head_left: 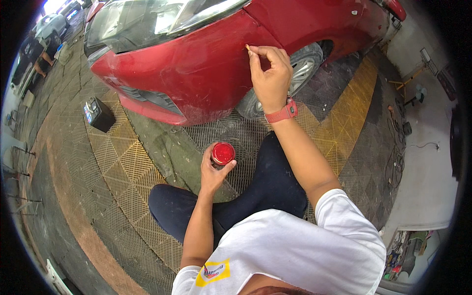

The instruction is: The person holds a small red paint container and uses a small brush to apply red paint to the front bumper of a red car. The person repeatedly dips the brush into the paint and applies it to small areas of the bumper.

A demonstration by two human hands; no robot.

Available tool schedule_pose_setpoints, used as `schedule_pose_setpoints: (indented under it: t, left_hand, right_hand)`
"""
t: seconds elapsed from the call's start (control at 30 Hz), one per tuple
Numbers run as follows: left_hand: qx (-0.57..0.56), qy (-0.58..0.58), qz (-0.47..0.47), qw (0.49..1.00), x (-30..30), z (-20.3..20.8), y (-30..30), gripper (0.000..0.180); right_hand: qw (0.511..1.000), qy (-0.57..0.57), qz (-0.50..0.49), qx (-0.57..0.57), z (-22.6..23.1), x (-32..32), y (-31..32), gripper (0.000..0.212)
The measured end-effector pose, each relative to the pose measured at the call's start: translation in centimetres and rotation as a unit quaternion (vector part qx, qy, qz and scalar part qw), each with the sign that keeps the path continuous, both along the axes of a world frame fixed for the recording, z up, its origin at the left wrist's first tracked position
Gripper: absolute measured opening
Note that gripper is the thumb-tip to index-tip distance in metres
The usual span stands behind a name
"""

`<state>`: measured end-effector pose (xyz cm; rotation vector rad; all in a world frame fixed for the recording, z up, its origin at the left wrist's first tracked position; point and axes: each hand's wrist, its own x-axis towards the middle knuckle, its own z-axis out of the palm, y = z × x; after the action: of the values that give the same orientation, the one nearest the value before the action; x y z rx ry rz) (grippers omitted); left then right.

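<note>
My left hand [213, 169] is wrapped round a small round pot of red paint [223, 153], held upright above my lap. In front of the red car's bumper [196, 73], my right hand [271, 73] is raised with thumb and forefinger pinched together. A tiny tan piece [248, 47] like the end of a thin stick pokes out of that pinch; its kind is too small to make out. Its tip lies close to the seam between bumper and fender [305, 22], and I cannot tell whether it touches the paintwork. A red watch [282, 113] is on my right wrist.
The car's front wheel [305, 69] is just behind my right hand. A black battery-like box [99, 115] stands on the grated floor tiles [118, 162] at the left. Another person [37, 54] bends at a car far left. Cables [395, 147] lie by the right wall.
</note>
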<state>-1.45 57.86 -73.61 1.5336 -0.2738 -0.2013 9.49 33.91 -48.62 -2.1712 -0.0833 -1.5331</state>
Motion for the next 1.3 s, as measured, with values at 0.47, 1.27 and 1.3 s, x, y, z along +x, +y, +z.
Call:
schedule_pose_setpoints:
  t: [0.47, 1.27, 1.3]
  left_hand:
    - [0.01, 0.009, -0.001, 1.0, -0.1, 0.1, 0.0, 0.097]
    - [0.004, -0.012, 0.0, 1.0, 0.3, -0.6, -0.3, 0.096]
    - [0.013, -0.023, -0.001, 1.0, 0.3, -0.7, -0.3, 0.096]
  right_hand:
    - [0.999, -0.013, -0.05, -0.003, 1.5, 0.5, -1.7, 0.006]
    - [0.921, 0.301, 0.208, -0.134, -8.1, -11.1, 4.1, 0.004]
    - [0.909, 0.33, 0.211, -0.142, -9.3, -11.8, 4.2, 0.005]
